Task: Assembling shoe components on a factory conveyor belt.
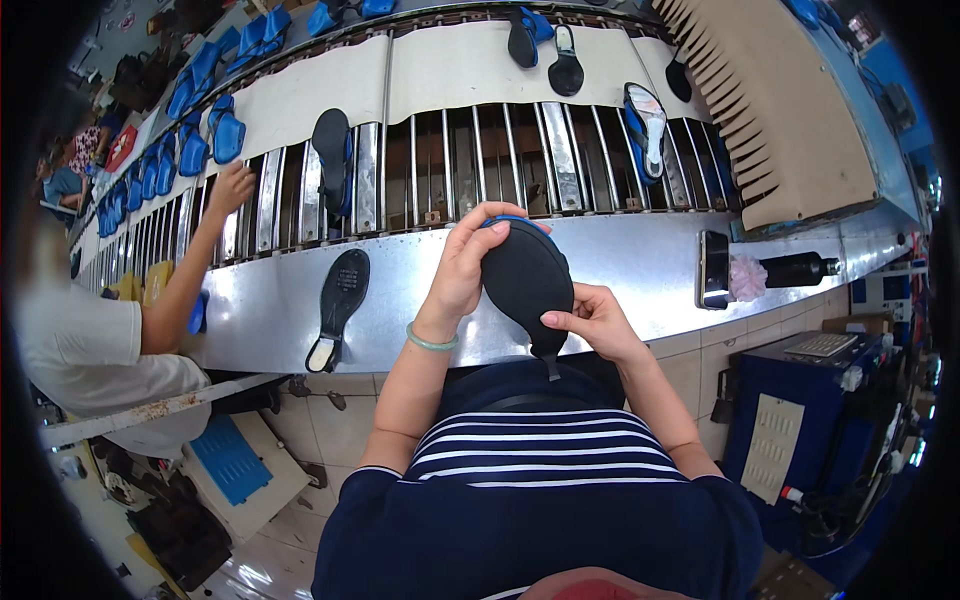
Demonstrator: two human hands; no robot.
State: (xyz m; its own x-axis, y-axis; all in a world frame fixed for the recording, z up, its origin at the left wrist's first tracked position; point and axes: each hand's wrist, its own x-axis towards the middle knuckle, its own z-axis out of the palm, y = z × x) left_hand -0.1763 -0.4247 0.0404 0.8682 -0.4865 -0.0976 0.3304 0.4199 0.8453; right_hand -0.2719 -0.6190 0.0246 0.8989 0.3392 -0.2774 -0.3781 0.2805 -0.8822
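Observation:
Between both hands I hold a heeled sandal (527,278), its black sole turned up toward me and a blue edge showing at the toe. My left hand (467,262), with a pale green bangle at the wrist, wraps round the toe end. My right hand (590,322) pinches the side near the narrow waist, thumb on the sole. The heel end points toward my body. On the metal ledge to the left lies a loose black shoe sole (343,300) with a pale heel patch.
A slatted conveyor (480,160) runs across the far side, carrying upturned sandals (332,150) and blue sandals (226,130). A co-worker's arm (205,235) reaches over it at left. A phone (713,268), a pink pom-pom (747,278) and a black bottle (795,270) lie at right, below a fringed cardboard cover (790,120).

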